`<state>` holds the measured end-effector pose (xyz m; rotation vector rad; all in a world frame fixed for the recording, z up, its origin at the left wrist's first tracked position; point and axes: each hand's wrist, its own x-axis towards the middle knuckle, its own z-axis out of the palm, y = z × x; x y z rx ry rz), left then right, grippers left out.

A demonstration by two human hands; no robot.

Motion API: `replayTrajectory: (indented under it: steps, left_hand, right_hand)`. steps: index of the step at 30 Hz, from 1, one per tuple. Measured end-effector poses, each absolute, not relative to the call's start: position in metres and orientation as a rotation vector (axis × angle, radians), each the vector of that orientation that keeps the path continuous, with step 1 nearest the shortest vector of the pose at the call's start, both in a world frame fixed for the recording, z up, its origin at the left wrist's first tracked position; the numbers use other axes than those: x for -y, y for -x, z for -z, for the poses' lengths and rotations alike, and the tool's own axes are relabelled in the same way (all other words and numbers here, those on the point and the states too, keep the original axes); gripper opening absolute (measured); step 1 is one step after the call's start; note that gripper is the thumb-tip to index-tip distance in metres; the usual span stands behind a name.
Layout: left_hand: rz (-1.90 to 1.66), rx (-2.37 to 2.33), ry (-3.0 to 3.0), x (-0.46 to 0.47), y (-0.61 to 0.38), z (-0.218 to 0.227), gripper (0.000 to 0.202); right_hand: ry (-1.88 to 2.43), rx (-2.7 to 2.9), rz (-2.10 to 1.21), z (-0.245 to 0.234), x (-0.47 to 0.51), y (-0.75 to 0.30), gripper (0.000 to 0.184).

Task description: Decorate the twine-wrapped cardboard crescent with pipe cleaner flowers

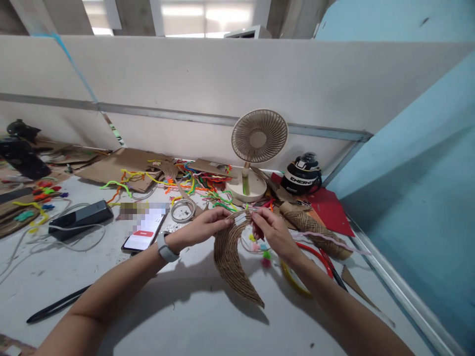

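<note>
My left hand point(210, 225) pinches the top end of a curved, horn-shaped piece wrapped in brown twine point(232, 262), which hangs down over the white table point(193, 316). My right hand point(272, 230) is closed beside it at the same top end, fingers pinching a thin pale pipe cleaner point(326, 238) that trails off to the right. Small coloured pompoms and wire bits point(261, 249) lie just below my right hand. A white watch point(166, 247) sits on my left wrist.
A beige desk fan point(258, 143) stands behind the hands amid a tangle of coloured pipe cleaners point(193, 183) and cardboard. A phone point(146, 232), black power bank point(79, 217), second twine-wrapped horn point(315, 232), red and yellow hoops point(300, 277), black helmet point(303, 174) and red sheet lie around.
</note>
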<state>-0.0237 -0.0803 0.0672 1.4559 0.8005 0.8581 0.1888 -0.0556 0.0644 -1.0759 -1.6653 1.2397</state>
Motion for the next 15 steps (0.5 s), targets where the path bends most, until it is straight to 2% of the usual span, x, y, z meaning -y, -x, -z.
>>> replayTrajectory:
  steps: [3,7,15]
  left_hand:
    - [-0.907,-0.869,-1.431,0.081,0.021,-0.066,0.030]
    - [-0.950,-0.843,-1.408,0.081,0.016,-0.060,0.038]
    - [-0.882,-0.845,-1.557,0.079,0.017,-0.057,0.039]
  right_hand:
    - [1.020,1.680,-1.352,-0.065,0.059,-0.187,0.037]
    - [1.036,1.638,-1.399,-0.064,0.063,-0.185,0.036]
    - [1.001,1.649,-1.530,-0.064,0.060,-0.186,0.037]
